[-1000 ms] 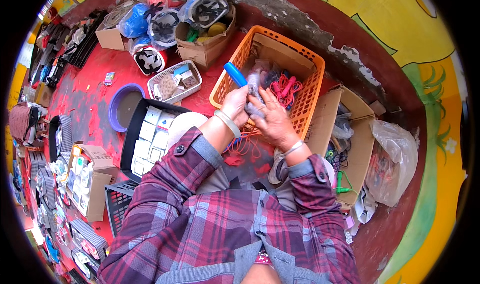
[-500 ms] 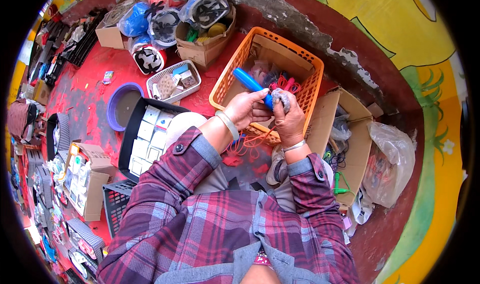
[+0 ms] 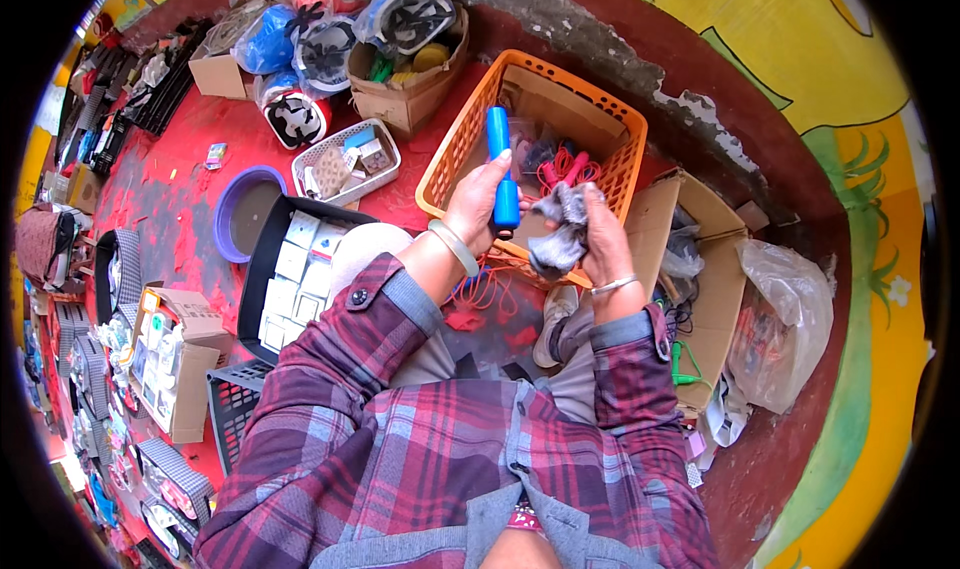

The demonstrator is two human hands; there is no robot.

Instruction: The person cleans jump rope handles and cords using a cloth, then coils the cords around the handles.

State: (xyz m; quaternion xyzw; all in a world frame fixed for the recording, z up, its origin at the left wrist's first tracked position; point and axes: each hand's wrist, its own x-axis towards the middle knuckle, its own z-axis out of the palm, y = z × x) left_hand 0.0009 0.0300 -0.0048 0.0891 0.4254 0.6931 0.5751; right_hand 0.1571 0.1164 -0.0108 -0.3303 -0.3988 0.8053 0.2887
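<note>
My left hand is closed round a shiny blue cylinder, which stands nearly upright in the picture with a dark tip at its lower end. The fingers cover its middle, and its exact kind cannot be made out. Crumpled in my right hand is a grey rag, hanging just right of the cylinder and apart from it. Both hands are over the near side of an orange plastic basket. Inside the basket lie red cords with pink-red handles, beside cardboard and clear plastic wrapping.
An open cardboard box with cords stands at the right, beside a clear plastic bag. To the left are a black tray of small white boxes, a purple basin and a white basket. Bagged helmets sit behind.
The rag has come off the blue cylinder and moved right with my right hand, loosening open. My left hand has turned the cylinder from slanted to nearly upright.
</note>
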